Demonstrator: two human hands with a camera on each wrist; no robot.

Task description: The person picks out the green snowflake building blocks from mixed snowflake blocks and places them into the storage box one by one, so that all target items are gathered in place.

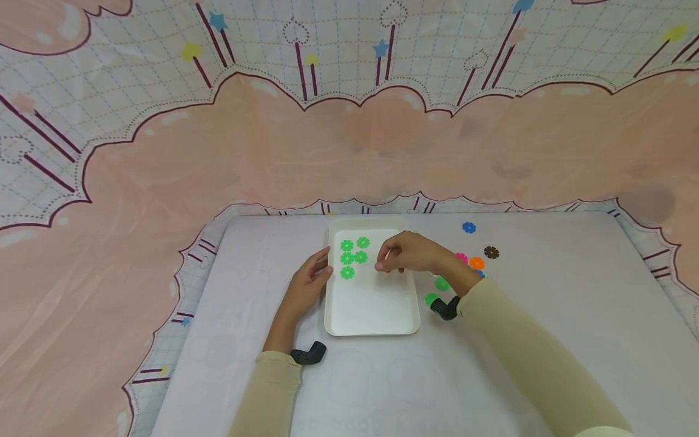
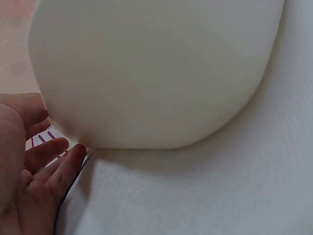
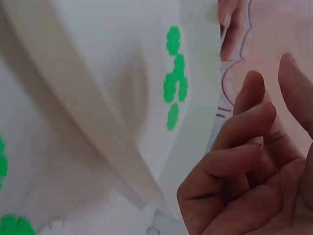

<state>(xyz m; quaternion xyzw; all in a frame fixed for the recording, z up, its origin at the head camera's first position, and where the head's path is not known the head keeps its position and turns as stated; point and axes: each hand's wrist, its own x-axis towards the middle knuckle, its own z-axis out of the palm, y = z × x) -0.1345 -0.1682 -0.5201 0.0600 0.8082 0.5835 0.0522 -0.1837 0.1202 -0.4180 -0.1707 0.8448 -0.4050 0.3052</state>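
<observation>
A white rectangular tray [image 1: 374, 309] lies on the table, with several green flower-shaped discs [image 1: 347, 258] grouped in its upper left part. My left hand [image 1: 306, 285] is at the tray's left side, its relaxed fingertips against the outer edge. In the left wrist view those fingers [image 2: 68, 169] meet the tray's wall [image 2: 161, 98] near a corner. Over the right half of the tray hovers my right hand [image 1: 409, 252], palm down. Its fingers [image 3: 244, 122] are loosely bent and the thumb stands apart from them in the right wrist view, with nothing between.
Right of the tray lie more flower-shaped discs: blue [image 1: 469, 227], brown [image 1: 491, 252], orange [image 1: 477, 263], pink [image 1: 462, 258] and green [image 1: 442, 283]. The right forearm and its black wrist strap [image 1: 445, 308] partly cover them. A patterned curtain [image 1: 349, 152] hangs behind the table.
</observation>
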